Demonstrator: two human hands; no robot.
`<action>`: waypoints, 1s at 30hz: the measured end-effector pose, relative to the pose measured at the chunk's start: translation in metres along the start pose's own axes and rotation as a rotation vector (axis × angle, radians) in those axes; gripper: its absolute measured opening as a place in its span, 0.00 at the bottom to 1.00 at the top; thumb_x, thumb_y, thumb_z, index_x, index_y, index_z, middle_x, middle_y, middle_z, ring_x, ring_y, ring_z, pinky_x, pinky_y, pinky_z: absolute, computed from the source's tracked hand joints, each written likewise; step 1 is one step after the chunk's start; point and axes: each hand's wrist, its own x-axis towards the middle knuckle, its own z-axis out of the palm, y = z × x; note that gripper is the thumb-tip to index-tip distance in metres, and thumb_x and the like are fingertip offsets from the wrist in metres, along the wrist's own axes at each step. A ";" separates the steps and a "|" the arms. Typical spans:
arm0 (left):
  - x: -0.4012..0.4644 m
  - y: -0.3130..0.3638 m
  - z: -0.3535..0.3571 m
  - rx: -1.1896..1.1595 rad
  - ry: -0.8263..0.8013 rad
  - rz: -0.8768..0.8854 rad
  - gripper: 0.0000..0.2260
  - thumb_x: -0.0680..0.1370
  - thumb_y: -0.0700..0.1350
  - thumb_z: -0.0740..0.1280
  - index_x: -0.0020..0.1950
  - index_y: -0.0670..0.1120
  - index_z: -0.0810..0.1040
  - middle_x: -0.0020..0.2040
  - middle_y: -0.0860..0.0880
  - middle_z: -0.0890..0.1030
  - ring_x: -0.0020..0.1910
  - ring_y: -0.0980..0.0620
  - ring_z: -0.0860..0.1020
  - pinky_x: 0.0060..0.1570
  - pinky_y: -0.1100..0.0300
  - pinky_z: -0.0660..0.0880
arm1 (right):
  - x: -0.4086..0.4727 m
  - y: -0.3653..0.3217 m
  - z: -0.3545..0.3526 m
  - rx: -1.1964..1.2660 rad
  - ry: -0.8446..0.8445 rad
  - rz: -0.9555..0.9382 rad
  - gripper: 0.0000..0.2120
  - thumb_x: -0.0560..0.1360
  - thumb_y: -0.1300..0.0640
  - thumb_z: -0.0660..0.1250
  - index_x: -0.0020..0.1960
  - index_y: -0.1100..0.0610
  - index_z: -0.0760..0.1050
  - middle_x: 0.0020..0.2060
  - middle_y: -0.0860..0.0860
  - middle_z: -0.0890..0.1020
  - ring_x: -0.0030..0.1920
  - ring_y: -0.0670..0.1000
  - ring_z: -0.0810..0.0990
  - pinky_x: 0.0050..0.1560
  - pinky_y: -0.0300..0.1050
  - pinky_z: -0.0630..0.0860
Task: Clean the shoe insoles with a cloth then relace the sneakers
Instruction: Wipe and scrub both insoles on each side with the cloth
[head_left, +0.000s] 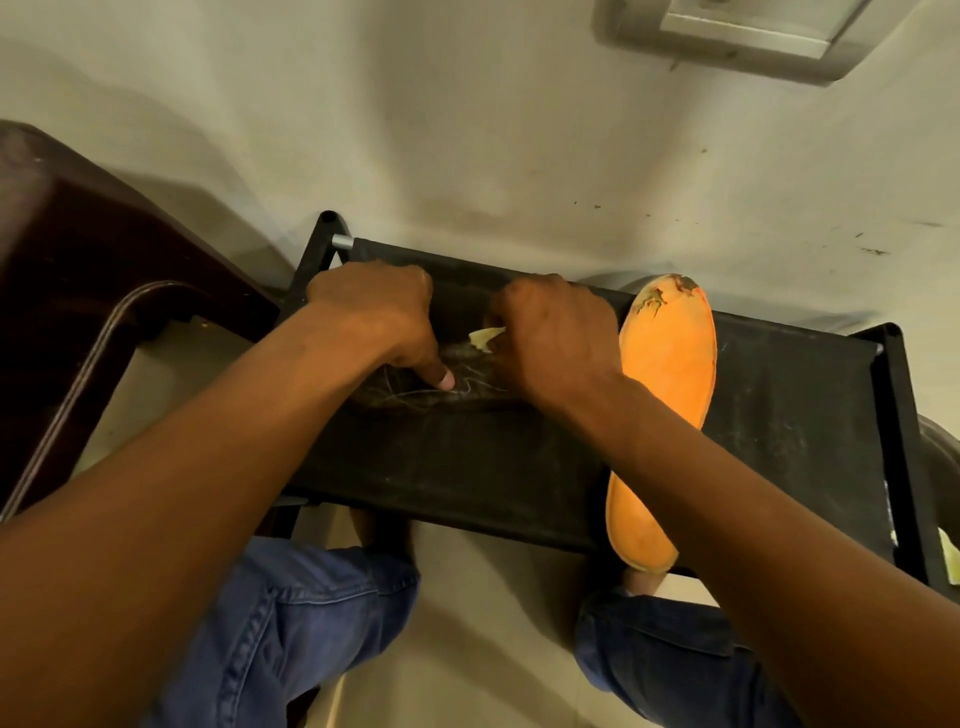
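An orange insole (670, 374), worn and torn at its far tip, lies lengthwise on the right part of a black fabric shoe-rack top (467, 467). Left of it lies a dark, frayed piece (467, 396) with pale threads; I cannot tell if it is an insole or a cloth. My left hand (374, 312) holds it with curled fingers, thumb pressed down on it. My right hand (550, 343) pinches a small pale yellow scrap (485, 336) above the dark piece. Both hands hide most of it. No sneakers or laces are visible.
Dark wooden furniture (78, 260) stands close on the left. The rack's black metal frame (904, 441) rims the right side, backed by a scuffed wall. My knees in blue jeans (291, 623) are below the front edge. A yellowish bit (948, 556) shows at the right edge.
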 end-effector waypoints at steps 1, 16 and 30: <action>0.000 0.001 0.000 0.001 0.006 0.008 0.26 0.63 0.65 0.79 0.44 0.54 0.68 0.52 0.48 0.80 0.56 0.43 0.80 0.59 0.41 0.77 | -0.001 -0.002 0.002 0.014 0.001 -0.012 0.11 0.75 0.50 0.72 0.56 0.50 0.81 0.49 0.52 0.82 0.47 0.53 0.81 0.39 0.45 0.71; -0.002 0.001 -0.001 -0.095 -0.032 0.033 0.22 0.63 0.62 0.80 0.45 0.52 0.74 0.47 0.49 0.80 0.52 0.45 0.80 0.58 0.43 0.78 | -0.005 0.027 -0.003 0.160 -0.077 0.018 0.09 0.75 0.49 0.71 0.55 0.47 0.83 0.52 0.48 0.84 0.51 0.50 0.81 0.43 0.45 0.76; -0.004 0.006 0.003 -0.054 0.011 0.057 0.20 0.66 0.60 0.80 0.47 0.54 0.74 0.51 0.50 0.80 0.53 0.46 0.79 0.58 0.42 0.77 | -0.018 0.014 0.003 0.228 -0.100 0.000 0.11 0.75 0.50 0.71 0.57 0.48 0.83 0.52 0.47 0.84 0.51 0.49 0.81 0.47 0.51 0.81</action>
